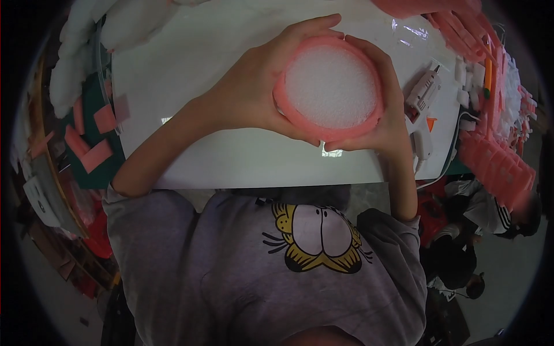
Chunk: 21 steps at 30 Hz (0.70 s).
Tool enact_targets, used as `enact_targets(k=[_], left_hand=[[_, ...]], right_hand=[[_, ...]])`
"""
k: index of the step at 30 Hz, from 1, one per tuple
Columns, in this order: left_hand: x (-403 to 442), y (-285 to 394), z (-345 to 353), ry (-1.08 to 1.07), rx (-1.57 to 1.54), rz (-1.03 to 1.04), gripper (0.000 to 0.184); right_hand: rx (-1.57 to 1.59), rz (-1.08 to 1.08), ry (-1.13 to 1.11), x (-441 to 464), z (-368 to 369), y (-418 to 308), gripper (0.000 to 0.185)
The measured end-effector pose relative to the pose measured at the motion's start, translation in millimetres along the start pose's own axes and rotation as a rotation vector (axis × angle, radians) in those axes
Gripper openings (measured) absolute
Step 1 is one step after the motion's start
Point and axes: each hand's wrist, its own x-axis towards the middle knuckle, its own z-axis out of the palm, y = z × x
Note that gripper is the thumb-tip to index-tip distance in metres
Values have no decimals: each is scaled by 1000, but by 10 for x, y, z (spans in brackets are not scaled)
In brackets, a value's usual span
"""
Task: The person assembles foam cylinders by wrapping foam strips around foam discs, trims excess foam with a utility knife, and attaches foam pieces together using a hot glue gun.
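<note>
Over the white tabletop I hold a round piece with a white foam disc framed by a pink foam ring. My left hand wraps its left side, with the thumb and fingers spread along the edge. On the right side, my right hand curves round the ring, fingers at the top and thumb at the lower edge. Both hands press against the pink rim. The underside of the piece is hidden.
Right of my hands lie a glue gun and a white corded device. Pink foam strips pile up at the right edge. Pink scraps and white foam lie left. Other people sit at lower right.
</note>
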Motion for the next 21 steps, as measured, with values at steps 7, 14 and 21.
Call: enact_targets(k=[7, 14, 21], left_hand=[[-6, 0, 2, 16, 6, 8, 110], [9, 37, -13, 11, 56, 21, 102], [29, -1, -43, -23, 131, 130, 58]], right_hand=[[1, 7, 5, -5, 11, -3, 111], [4, 14, 5, -1, 3, -18, 110], [-61, -30, -13, 13, -15, -41, 109]])
